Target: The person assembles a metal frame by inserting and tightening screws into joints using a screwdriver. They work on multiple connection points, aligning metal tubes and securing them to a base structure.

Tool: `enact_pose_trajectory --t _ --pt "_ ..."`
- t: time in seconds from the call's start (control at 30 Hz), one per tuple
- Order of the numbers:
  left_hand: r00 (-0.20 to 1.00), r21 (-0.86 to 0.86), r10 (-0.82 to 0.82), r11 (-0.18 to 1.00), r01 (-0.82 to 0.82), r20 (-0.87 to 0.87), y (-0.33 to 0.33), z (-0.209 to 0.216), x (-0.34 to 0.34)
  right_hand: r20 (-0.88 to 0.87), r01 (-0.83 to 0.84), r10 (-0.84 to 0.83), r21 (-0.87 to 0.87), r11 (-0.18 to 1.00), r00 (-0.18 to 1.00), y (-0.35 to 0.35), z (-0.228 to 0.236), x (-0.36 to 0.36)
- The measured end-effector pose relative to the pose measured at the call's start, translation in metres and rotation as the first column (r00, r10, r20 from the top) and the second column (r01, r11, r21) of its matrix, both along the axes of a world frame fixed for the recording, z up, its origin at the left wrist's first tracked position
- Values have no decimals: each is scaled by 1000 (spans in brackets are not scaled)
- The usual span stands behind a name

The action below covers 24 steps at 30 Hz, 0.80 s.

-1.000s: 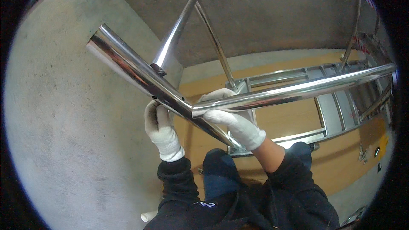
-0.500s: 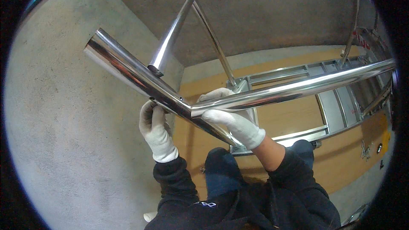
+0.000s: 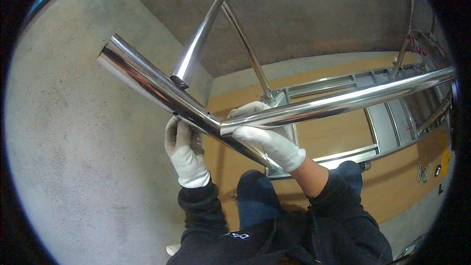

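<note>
My right hand point(image 3: 269, 138) in a white glove wraps round the end of a long shiny metal tube point(image 3: 338, 99), thumb on the near side, fingers on the far side. That tube end meets the side of an upright polished post point(image 3: 152, 81) with an open top. My left hand point(image 3: 186, 152), also gloved, is at the post's left side, fingers bent and close together just below a small dark hole point(image 3: 175, 113). Its fingertips are partly hidden by the post, and whatever they hold does not show. Another hole point(image 3: 208, 114) is near the joint.
A second crosstube point(image 3: 198, 44) runs from near the post to a far upright point(image 3: 243, 44). Below lies a metal ladder-like frame point(image 3: 338, 157) on brown board point(image 3: 333, 127). Small loose hardware point(image 3: 422, 172) lies at right. A concrete wall point(image 3: 83, 132) stands left.
My left hand has shifted slightly right along the post's underside, its fingers still bent. My right hand keeps its grip, and the tubes stay in place.
</note>
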<state>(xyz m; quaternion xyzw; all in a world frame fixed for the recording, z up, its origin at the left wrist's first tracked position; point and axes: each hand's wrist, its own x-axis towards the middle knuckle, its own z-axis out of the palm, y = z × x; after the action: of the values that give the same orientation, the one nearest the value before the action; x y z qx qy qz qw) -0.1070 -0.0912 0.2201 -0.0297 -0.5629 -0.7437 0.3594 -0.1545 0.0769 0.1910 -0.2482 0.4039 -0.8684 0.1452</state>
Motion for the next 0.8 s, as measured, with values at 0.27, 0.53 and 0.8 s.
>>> enact_pose_trajectory --t 0.27,0.53,0.8 --pt "994 -166 109 981 -103 26 -8 3 3 -19 4 -4 -10 1000 1000 -2 -1 -1" --pt "925 -381 379 858 -346 14 -3 3 3 -16 -5 5 3 1000 1000 0 -1 0" --pt "937 -488 342 808 -330 -67 -15 3 2 -50 10 -10 19 1000 999 1 1 -1"
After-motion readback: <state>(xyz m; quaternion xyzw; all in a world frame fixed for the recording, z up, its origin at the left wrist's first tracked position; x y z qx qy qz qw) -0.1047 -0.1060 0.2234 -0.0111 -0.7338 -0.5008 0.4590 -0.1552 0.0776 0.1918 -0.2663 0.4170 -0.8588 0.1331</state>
